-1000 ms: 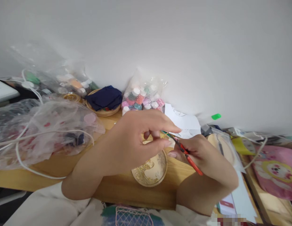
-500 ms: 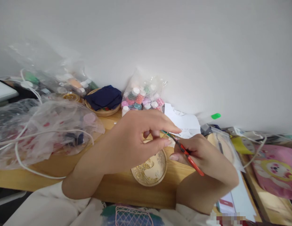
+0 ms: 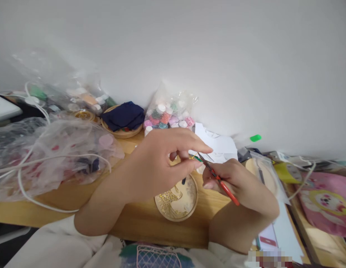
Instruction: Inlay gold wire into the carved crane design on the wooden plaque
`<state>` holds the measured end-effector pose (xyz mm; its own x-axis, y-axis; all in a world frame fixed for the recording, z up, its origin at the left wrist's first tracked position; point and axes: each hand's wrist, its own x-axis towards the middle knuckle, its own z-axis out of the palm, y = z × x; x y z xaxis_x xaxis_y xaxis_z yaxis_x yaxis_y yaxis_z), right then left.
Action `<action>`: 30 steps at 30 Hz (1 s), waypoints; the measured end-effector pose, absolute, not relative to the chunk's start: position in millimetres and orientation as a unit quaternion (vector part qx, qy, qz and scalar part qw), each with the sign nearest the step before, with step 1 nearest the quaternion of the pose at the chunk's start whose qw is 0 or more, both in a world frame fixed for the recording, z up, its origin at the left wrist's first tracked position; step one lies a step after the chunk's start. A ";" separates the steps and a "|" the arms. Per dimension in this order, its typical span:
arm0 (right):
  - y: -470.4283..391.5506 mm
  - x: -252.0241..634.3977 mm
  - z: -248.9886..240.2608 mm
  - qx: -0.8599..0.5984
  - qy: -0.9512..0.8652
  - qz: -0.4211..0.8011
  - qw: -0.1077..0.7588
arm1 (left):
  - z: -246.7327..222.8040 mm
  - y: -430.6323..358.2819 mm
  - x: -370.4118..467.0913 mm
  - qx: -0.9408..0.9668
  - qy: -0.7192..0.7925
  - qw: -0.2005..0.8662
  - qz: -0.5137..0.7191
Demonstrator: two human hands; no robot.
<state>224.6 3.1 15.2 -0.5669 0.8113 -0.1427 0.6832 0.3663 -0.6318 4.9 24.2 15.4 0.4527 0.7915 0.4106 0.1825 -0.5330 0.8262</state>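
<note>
My right hand grips red-handled pliers, with their dark, narrow jaws pointing up and left. The jaw tips lie beside the fingertips of my left hand. Between the thumb and fingers of that hand is a thin green piece with a short gold strand by it; its full shape is hidden. A small black end shows below my left thumb; I cannot tell what it belongs to. Under both hands lies a round wooden-rimmed disc with gold raised embroidery on pale cloth.
Clear bags of small bead jars stand against the wall. Dark blue cloth lies on a round hoop at the back left. Crumpled plastic and a white cable cover the left side. White paper and a pink pouch lie rightward.
The pliers have moved slightly, with their tips now nearer the left index finger. The left thumb has shifted a little toward the left, and the black end below it has come into view.
</note>
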 end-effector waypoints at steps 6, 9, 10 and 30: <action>12.0 213.1 5.9 -0.433 -0.837 0.317 0.113 | 15.0 32.5 -5.7 0.776 0.328 0.340 0.417; 18.5 205.5 -0.9 -0.412 -0.846 0.313 0.129 | 16.1 36.2 -14.7 0.780 0.333 0.343 0.403; 20.1 203.5 -2.8 -0.407 -0.848 0.314 0.132 | 16.5 36.9 -17.1 0.780 0.334 0.346 0.399; 25.6 198.3 -7.8 -0.422 -0.822 0.363 0.122 | 15.7 39.3 -23.9 0.773 0.341 0.360 0.395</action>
<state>198.3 25.6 -7.8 -0.6144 0.7818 -0.1067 0.6050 0.3800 -0.6997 -23.9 39.3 15.7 0.4557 0.8116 0.3656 0.2426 -0.5084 0.8263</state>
